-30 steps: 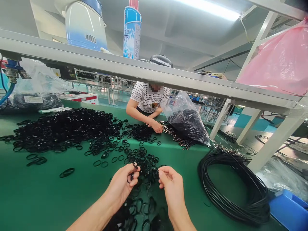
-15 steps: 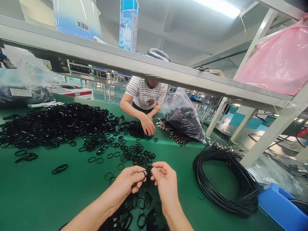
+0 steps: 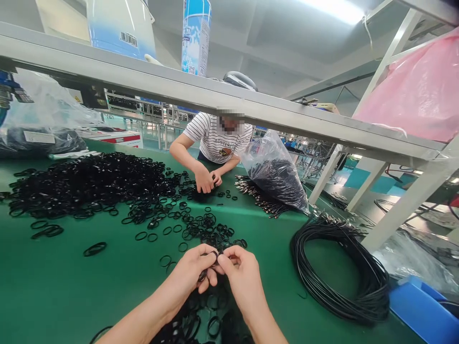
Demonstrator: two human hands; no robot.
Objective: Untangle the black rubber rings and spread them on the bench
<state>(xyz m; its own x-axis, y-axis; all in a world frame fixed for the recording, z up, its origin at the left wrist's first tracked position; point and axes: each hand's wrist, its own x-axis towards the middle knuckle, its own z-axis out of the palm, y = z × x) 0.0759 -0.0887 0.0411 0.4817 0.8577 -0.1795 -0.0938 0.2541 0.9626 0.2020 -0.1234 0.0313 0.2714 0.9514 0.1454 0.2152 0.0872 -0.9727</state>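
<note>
My left hand [image 3: 201, 267] is closed on black rings, one of them showing between thumb and forefinger. Against its fingertips, my right hand [image 3: 238, 265] pinches at the same spot, its thumb and forefinger pressed on what looks like a black ring [image 3: 215, 255]. How much of the ring each hand grips is partly hidden by the fingers. Loose black rings [image 3: 214, 326] lie below my wrists, near the bottom edge. Just beyond my fingertips is a small cluster of black rings [image 3: 215, 234] on the green table [image 3: 136, 296].
A large heap of black rings [image 3: 86, 184] covers the back left. Across the table, a person [image 3: 222, 143] in a striped shirt handles rings. A plastic bag [image 3: 276, 172], coiled black cable [image 3: 301, 267] and blue bin [image 3: 423, 306] stand right. A metal shelf [image 3: 172, 88] crosses above.
My hands have drawn closer together at the fingertips, the right hand shifting slightly left. The person opposite has moved both hands left to the small ring pile. The view has shifted slightly.
</note>
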